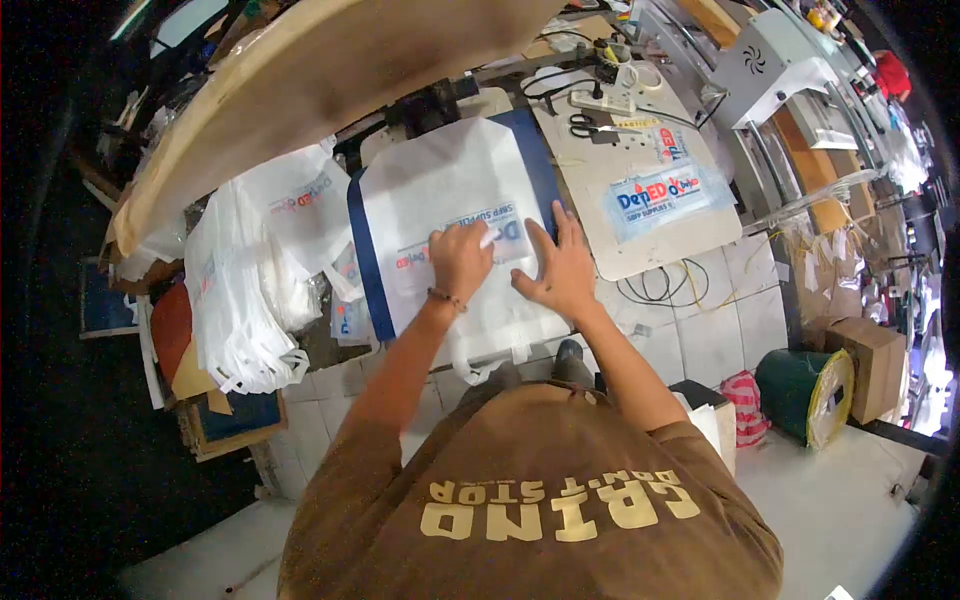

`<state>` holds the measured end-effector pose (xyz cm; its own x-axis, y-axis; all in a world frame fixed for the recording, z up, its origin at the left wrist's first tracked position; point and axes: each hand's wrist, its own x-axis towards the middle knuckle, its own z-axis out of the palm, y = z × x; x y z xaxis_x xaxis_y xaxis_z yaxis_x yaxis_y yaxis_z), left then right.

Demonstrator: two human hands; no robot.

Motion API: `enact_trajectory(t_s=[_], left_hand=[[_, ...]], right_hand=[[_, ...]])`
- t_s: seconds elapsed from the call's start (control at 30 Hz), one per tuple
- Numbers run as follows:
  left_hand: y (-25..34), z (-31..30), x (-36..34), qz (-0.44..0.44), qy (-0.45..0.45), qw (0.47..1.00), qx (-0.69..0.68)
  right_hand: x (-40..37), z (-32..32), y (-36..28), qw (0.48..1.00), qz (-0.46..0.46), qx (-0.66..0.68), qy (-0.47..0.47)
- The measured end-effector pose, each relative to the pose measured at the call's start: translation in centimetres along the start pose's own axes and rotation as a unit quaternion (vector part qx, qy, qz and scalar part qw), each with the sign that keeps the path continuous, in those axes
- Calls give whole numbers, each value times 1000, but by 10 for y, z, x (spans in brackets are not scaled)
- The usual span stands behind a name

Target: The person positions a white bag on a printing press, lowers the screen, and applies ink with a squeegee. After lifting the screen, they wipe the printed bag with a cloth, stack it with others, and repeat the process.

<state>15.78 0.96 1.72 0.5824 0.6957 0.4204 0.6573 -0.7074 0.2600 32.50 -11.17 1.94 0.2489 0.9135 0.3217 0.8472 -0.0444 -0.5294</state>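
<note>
A white tote bag lies flat over a dark blue board in front of me. Red and blue lettering shows on it, and a white handle loop hangs at the near edge. My left hand rests on the print with its fingers curled in. A small white bit shows at its fingertips; I cannot make out what it is. To its right, my right hand lies open on the bag near the blue edge, thumb and fingers spread.
Many white bags are heaped at the left. On the right-hand board lie scissors, a power strip and a printed plastic sheet. A large curved wooden panel overhangs the far side. A green spool stands at right.
</note>
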Motion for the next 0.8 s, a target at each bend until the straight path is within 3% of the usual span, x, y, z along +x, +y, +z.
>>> enact_trajectory(t_s=[0.07,0.23,0.37,0.4,0.47,0.5,0.6,0.67,0.7,0.73,0.8], left_hand=[[-16,6,17,-3,15,998,53],[24,16,16,53,29,998,8],[15,21,53,0,22,999,36],[23,22,49,-6,28,999,40],[41,20,32,-11,-55,998,13],[40,22,21,27,-10,999,-37],[2,6,8,-57,1,998,30],[-55,-1,-21,-55,138,989,25],[-76,-19,-38,-85,125,987,61],[-85,-39,-49,-144,37,979,138],[-76,-45,-61,-151,35,976,150]], right_hand=[[-8,1,-2,1000,1,4,-7],[-1,-4,-4,1000,11,-6,-16],[-2,-2,-5,1000,3,15,0],[-1,-3,-5,1000,-7,16,-1],[0,-1,-3,1000,0,-3,-15],[0,4,3,1000,-15,-3,-1],[-2,-1,-1,1000,-25,18,5],[1,-1,-1,999,-26,23,-2],[1,-1,-3,1000,-21,12,-5],[-1,0,-3,1000,-14,2,-8],[-2,3,0,1000,-19,-2,-11]])
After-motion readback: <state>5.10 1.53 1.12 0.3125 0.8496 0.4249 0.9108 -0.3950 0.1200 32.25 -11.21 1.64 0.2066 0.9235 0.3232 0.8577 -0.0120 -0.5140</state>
